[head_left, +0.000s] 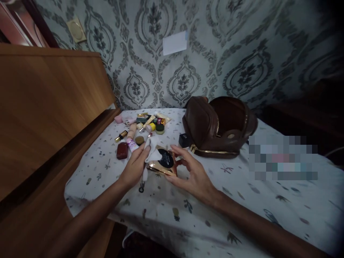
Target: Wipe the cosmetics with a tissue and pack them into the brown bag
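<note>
My right hand [195, 177] grips a shiny gold compact [159, 167] by its right side, thumb below and fingers above. A round black label sits on its top. My left hand [135, 165] is closed on a crumpled white cloth [153, 149], which touches the compact's left edge. A pale strap-like piece with a dark ring [141, 188] hangs below the left hand; what it belongs to is unclear. Just beyond the left hand lie a dark red case [122, 151], a purple-and-white tube [132, 144] and a round olive-lidded jar [139, 140].
Several cosmetics, among them a yellow-capped jar [152, 127] and a beige tube [131, 131], lie at the back left. A brown bag [200, 123] stands unzipped at the right, beside a black box [184, 140]. Wooden furniture [51, 107] borders the patterned tablecloth [215, 222]; a wall rises behind.
</note>
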{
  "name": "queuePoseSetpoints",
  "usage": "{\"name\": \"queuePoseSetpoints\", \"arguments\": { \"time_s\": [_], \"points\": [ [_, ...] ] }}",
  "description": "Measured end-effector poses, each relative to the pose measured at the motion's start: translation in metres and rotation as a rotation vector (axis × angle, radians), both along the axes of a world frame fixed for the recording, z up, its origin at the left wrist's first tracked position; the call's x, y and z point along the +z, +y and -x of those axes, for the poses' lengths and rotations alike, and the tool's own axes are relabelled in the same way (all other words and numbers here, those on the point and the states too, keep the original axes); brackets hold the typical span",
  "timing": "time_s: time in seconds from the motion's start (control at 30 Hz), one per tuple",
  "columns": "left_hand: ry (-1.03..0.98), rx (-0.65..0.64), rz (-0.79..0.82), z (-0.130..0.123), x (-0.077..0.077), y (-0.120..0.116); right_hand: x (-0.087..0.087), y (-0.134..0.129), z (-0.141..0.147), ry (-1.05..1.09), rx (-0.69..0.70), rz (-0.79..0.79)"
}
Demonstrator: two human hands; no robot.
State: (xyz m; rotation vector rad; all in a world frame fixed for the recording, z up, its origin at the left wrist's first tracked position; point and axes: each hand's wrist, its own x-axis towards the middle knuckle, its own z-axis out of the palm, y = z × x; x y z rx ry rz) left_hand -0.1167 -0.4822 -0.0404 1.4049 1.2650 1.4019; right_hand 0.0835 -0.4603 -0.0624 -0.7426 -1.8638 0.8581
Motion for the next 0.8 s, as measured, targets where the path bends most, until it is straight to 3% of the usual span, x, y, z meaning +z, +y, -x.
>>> {"name": "queuePoseSetpoints", "arguments": {
  "time_s": [0.2, 0.3, 0.4, 0.6, 0.8],
  "points": [
    [-0.247, 0.105, 0.096, 0.002, 0.011, 0.032, 0.016, 0.004, 0.019, 0.284, 0.212, 0.501],
    [-0.312, 0.116, 0.109, 0.004, 0.012, 0.042, 0.014, 0.007, 0.029, 0.506, 0.324, 0.782],
    [-0.313, 0.111, 0.092, 0.007, 0.004, 0.049, 0.008, 0.011, 0.037, 0.616, 0.416, 0.981],
    [-0.221, 0.084, 0.071, 0.015, -0.022, 0.058, -0.001, 0.021, 0.042, 0.588, 0.459, 1.026],
    [-0.083, 0.017, 0.015, 0.018, -0.031, 0.059, -0.01, 0.024, 0.039, 0.607, 0.443, 1.014]
  ]
}}
